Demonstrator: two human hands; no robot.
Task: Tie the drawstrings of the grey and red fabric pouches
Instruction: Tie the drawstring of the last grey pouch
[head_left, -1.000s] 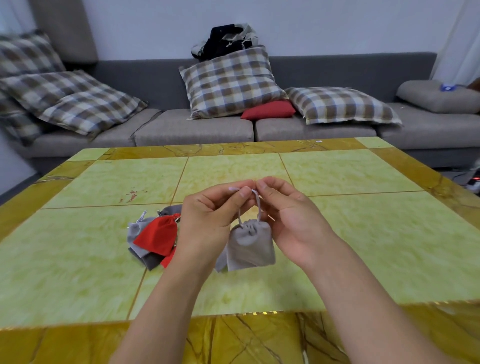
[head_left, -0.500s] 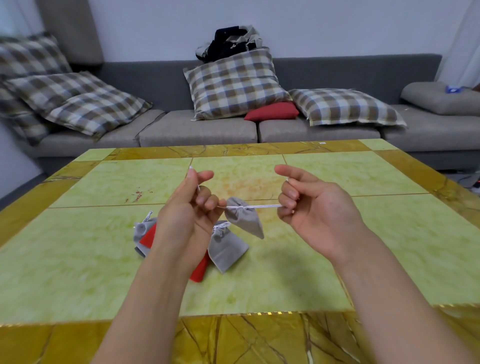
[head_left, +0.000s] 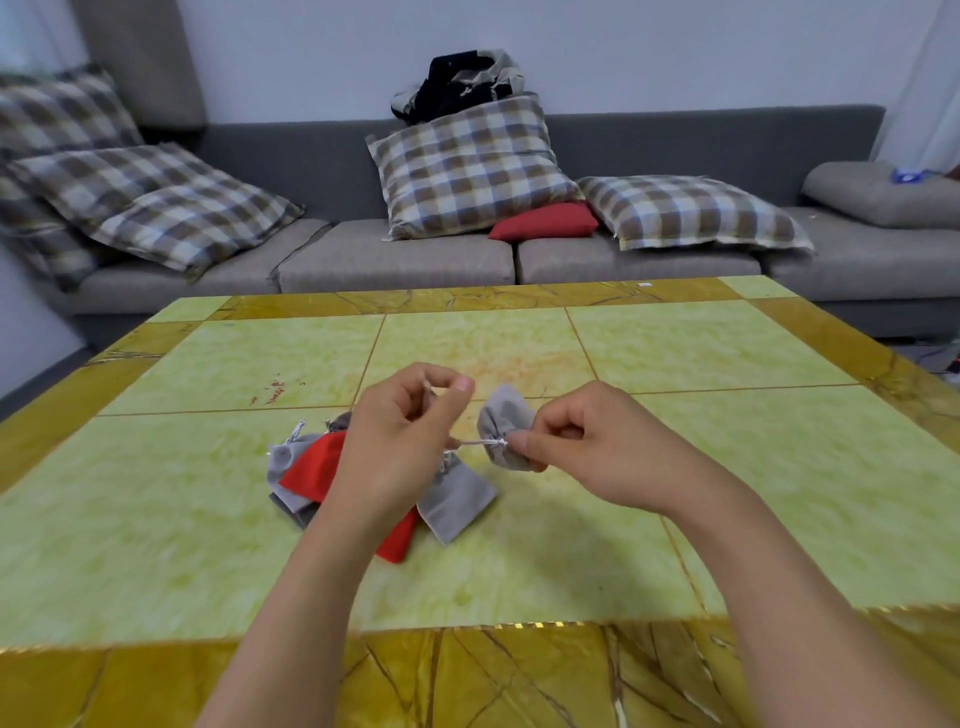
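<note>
A grey sofa (head_left: 395, 260) with checked cushions (head_left: 467, 166) runs along the wall at the top of the frame, and a green and yellow marble-patterned table (head_left: 675, 467) fills the rest. Half a second ago the hands were spread wide with the cord stretched level between them; now they sit closer together, and the held grey pouch (head_left: 503, 423) has swung over against the right hand, its body bunched up above the knuckles. The right hand (head_left: 582, 447), right of centre, has thumb and forefinger pressed together on the pouch's gathered neck, the other fingers curled in, forearm running to the lower right. The short white drawstring (head_left: 475, 443) runs left to the left hand (head_left: 395, 441), whose lower fingers curl round it while its thumb and forefinger pinch a cord end higher up. Behind that hand, left of centre on the table, lies a heap of pouches: a red pouch (head_left: 314, 467), grey ones (head_left: 452, 499) either side.
</note>
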